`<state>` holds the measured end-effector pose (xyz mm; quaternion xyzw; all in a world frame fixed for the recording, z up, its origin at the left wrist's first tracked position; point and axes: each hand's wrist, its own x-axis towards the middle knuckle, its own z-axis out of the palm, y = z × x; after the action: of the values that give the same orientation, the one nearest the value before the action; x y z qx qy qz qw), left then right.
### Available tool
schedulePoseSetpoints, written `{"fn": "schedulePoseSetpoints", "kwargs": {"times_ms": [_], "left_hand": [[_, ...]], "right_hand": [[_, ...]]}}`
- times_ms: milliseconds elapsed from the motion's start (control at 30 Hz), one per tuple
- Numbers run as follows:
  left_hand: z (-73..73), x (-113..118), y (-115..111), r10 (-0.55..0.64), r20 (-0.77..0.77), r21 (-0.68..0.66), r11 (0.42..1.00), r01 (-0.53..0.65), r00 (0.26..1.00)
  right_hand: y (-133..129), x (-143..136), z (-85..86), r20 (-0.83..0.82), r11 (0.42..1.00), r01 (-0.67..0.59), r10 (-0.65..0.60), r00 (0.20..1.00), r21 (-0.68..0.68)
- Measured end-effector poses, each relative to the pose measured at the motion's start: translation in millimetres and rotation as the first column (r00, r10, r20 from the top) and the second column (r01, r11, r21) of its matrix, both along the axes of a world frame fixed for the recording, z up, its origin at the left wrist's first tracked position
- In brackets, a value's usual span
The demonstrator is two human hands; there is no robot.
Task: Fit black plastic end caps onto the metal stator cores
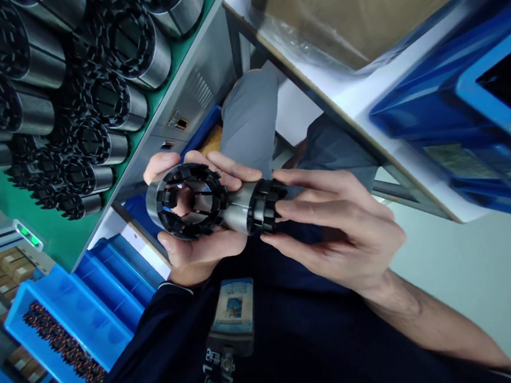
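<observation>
My left hand [211, 246] is closed around a motor stator core [152, 204], a steel ring with black toothed plastic on its end, its open bore facing up toward me. Against its right side, a second stator core [238, 209] lies on its side, with its black toothed end pointing right. The fingertips of my right hand [343, 224] are closed around that black end. Left fingers reach along the top of both parts; whether they also grip the second core is partly hidden.
Many stator cores [133, 107] stand in rows on a green-topped bench [56, 241] at upper left. Below it is a blue bin [106, 303] with small dark parts. On the right, a white table [330, 83] carries a plastic-wrapped package [330, 8] and a blue machine [439, 94].
</observation>
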<state>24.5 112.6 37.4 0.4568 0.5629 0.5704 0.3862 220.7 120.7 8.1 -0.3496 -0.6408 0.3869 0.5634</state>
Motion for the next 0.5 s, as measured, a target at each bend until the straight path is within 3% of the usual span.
{"fn": "schedulePoseSetpoints", "kwargs": {"times_ms": [200,500], "left_hand": [[-4.3,2,-1,-0.012,0.172,0.076,0.997,-0.002,0.985],[2.9,3,-6,-0.138,0.18,0.108,0.987,0.12,0.974]], "right_hand": [[-2,1,1.3,-0.022,0.999,-0.047,0.048,0.999,0.019],[-4,13,5.1,0.116,0.998,-0.047,0.043,0.992,0.038]]}}
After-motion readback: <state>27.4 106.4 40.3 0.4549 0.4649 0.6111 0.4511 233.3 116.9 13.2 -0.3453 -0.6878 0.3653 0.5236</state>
